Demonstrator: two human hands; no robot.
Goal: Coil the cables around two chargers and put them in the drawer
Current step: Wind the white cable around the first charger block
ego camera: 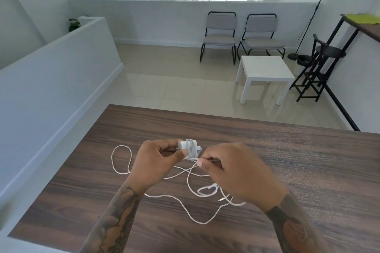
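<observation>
Head view: wood table [287, 160] fills the lower frame, beyond it a white side table [265, 68] and two chairs [240, 35]. Loose white cable [185, 205] lies tangled on the table. Left hand [156, 162] grips a white charger [186, 148] above the table, several cable turns around it. Right hand [236, 172] pinches the cable just beside the charger.

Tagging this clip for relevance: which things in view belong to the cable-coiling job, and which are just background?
Job: small white plastic charger, thin white cable, left hand, right hand, dark wooden table.
Background: two grey chairs, white square side table, black stool.
</observation>
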